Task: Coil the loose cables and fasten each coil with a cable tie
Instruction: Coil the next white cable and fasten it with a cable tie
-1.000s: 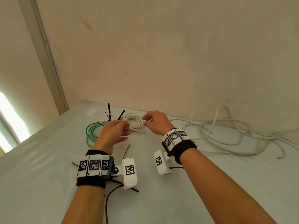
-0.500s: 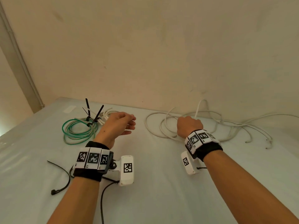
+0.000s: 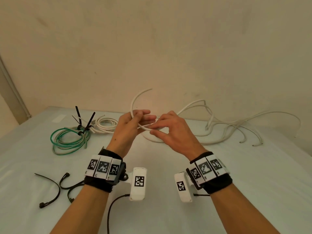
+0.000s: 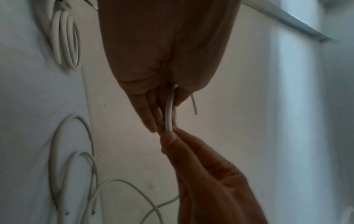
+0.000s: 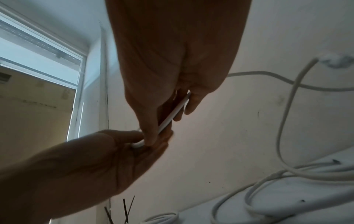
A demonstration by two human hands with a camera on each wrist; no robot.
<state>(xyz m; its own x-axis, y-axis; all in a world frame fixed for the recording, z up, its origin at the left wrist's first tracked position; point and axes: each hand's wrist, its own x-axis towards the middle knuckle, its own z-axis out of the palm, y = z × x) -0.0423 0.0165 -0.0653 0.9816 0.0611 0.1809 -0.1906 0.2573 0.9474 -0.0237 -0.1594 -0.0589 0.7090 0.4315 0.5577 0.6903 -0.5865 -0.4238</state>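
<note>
Above the middle of the table both hands hold one loose white cable [image 3: 132,105], whose free end arcs up in front of the wall. My left hand [image 3: 135,119] pinches it between thumb and fingers; the cable [image 4: 169,112] runs along those fingers. My right hand [image 3: 160,130] pinches the same cable [image 5: 172,116] just to the right, fingertips almost touching the left hand's. The rest of the cable trails down into a loose white tangle [image 3: 219,130] on the right. A green coil [image 3: 67,141] and a white coil [image 3: 105,125], each with a black tie, lie at back left.
Several loose black cable ties [image 3: 55,188] lie on the white table [image 3: 168,217] at front left, beside my left wrist. A beige wall [image 3: 168,56] stands right behind the table. A window [image 5: 38,75] is off to the left.
My right hand took a white cable from the tangle and lifted it toward the middle. My left hand left the tied white coil and now pinches that same cable.
</note>
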